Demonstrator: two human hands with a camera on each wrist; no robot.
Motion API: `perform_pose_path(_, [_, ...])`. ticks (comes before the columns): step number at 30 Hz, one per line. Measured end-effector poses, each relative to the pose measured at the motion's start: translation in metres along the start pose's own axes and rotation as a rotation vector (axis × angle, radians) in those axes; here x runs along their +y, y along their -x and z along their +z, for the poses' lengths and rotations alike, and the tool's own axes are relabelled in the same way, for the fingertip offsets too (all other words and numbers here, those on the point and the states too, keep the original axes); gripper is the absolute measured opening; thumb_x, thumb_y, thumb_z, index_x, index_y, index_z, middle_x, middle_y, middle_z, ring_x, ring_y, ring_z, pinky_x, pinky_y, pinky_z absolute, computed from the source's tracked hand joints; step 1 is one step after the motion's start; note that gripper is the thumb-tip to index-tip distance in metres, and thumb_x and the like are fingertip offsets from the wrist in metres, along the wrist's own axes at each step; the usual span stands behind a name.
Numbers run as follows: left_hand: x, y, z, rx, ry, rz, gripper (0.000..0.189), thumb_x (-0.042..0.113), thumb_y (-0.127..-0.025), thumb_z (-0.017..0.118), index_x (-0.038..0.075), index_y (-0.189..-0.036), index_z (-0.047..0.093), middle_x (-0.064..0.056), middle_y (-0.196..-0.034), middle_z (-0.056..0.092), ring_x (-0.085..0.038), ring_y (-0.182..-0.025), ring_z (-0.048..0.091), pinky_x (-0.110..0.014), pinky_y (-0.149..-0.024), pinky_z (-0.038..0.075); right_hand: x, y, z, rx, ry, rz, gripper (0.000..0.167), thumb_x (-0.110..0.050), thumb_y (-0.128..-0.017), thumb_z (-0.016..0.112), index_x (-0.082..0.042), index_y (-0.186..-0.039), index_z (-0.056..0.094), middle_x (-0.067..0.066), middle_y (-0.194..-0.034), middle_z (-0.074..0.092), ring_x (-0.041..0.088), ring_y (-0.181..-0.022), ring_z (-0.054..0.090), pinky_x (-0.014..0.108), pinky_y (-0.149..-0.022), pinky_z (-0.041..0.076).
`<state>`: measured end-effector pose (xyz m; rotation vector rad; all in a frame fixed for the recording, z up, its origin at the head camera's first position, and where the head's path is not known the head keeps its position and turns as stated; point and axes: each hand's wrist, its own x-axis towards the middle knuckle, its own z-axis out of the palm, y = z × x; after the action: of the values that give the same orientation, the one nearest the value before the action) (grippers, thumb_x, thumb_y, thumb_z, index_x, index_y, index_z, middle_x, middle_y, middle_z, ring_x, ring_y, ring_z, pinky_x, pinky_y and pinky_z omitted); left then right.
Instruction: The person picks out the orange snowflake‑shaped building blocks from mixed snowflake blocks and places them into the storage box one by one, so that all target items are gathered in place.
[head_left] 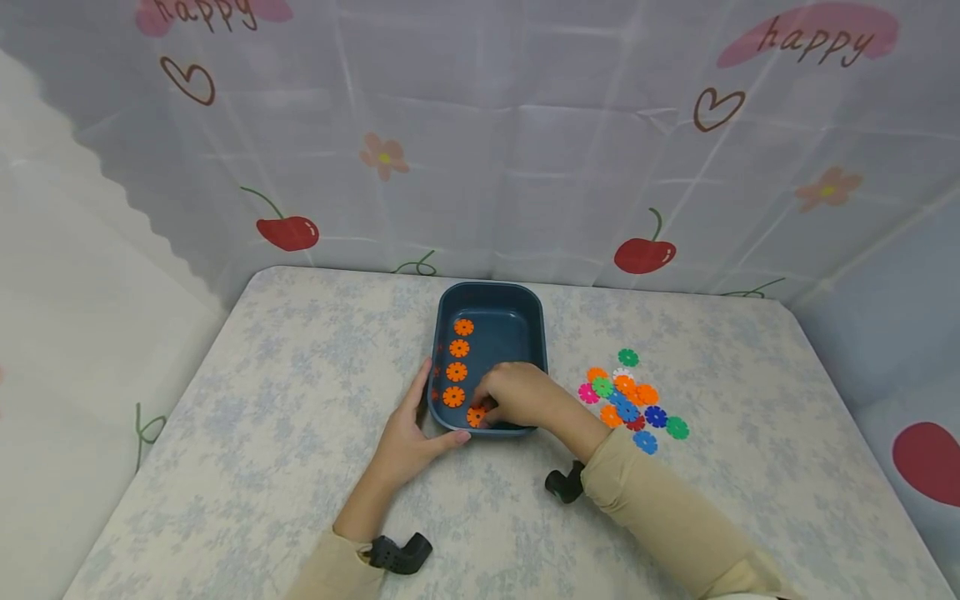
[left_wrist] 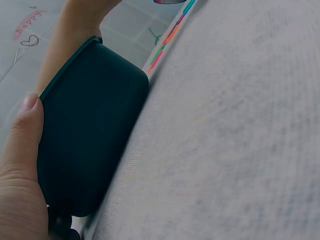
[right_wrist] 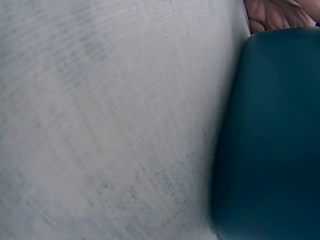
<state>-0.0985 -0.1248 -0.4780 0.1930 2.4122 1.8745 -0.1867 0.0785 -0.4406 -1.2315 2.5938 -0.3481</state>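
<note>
A dark blue rectangular box [head_left: 491,300] rests on the table. Along its left side inside runs a column of orange snowflake discs [head_left: 457,372]. My left hand [head_left: 405,446] holds the box at its near left corner, fingers along the left wall and thumb at the near edge; the left wrist view shows the thumb [left_wrist: 25,135] against the rim. Reaching over the right wall, my right hand [head_left: 517,396] pinches an orange snowflake disc [head_left: 475,416] at the near end of the column. Its fingertips are partly hidden. In the right wrist view the box's outer wall [right_wrist: 275,135] fills the right side.
A loose pile of snowflake discs [head_left: 626,408] in orange, green, blue, pink, white and red lies right of the box, near my right forearm. The patterned tablecloth [head_left: 300,375] spreads around. Behind the box hangs a printed curtain [head_left: 487,167].
</note>
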Motion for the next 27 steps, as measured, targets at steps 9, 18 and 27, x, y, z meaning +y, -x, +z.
perform_pose_path(9, [-0.001, -0.001, 0.001, 0.0, -0.012, -0.002, 0.112, 0.022, -0.08, 0.085, 0.02, -0.162, 0.008, -0.001, -0.168, 0.01, -0.022, -0.154, 0.015, -0.046, -0.124, 0.023, 0.0, 0.005, -0.007, 0.045, -0.051, 0.005, 0.018, -0.031, -0.086, 0.079, -0.021, -0.1, 0.08, -0.011, -0.086, 0.074, 0.004, -0.075, 0.059, 0.023, -0.069, 0.052])
perform_pose_path(18, [-0.001, -0.002, 0.002, 0.007, -0.006, 0.013, 0.113, 0.022, -0.079, 0.086, 0.02, -0.162, 0.009, 0.0, -0.167, 0.012, -0.02, -0.154, 0.017, -0.044, -0.124, 0.022, 0.008, 0.035, -0.035, 0.284, -0.122, -0.002, 0.021, -0.027, -0.093, 0.071, -0.019, -0.111, 0.077, -0.008, -0.098, 0.072, 0.008, -0.083, 0.057, 0.024, -0.072, 0.052])
perform_pose_path(27, [0.003, 0.0, 0.001, 0.013, -0.024, -0.025, 0.114, 0.025, -0.078, 0.087, 0.022, -0.162, 0.008, -0.001, -0.167, 0.01, -0.021, -0.154, 0.016, -0.044, -0.124, 0.022, 0.043, 0.088, -0.056, 0.432, -0.149, 0.168, 0.025, -0.018, -0.093, 0.07, -0.015, -0.118, 0.072, -0.005, -0.096, 0.067, 0.01, -0.082, 0.056, 0.023, -0.065, 0.051])
